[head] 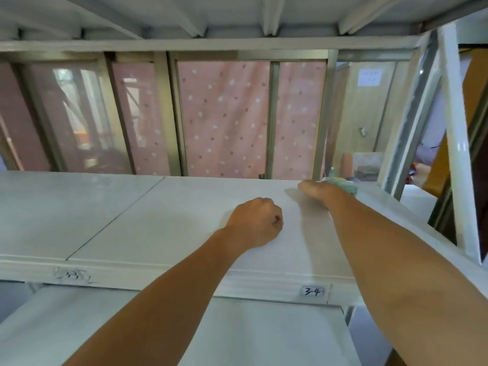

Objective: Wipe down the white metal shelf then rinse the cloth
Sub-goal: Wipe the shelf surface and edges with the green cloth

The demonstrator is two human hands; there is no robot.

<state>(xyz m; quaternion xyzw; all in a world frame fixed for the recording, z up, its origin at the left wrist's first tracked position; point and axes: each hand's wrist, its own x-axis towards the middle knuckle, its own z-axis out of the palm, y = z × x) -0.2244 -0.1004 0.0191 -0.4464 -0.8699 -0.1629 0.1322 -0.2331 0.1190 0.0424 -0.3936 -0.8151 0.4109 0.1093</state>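
Observation:
The white metal shelf (137, 215) fills the middle of the head view, its front lip labelled "3-4". My left hand (254, 221) rests on the shelf board as a closed fist, holding nothing that I can see. My right hand (320, 191) reaches to the far right back of the board and lies on a pale green cloth (346, 186); only a small part of the cloth shows beyond the hand. How the fingers lie on the cloth is hidden.
Another shelf board (237, 14) hangs close overhead. A white upright post (460, 154) stands at the right. A lower shelf level (79, 326) sits below. Behind the rack are pink dotted curtains (224, 117) in a window frame.

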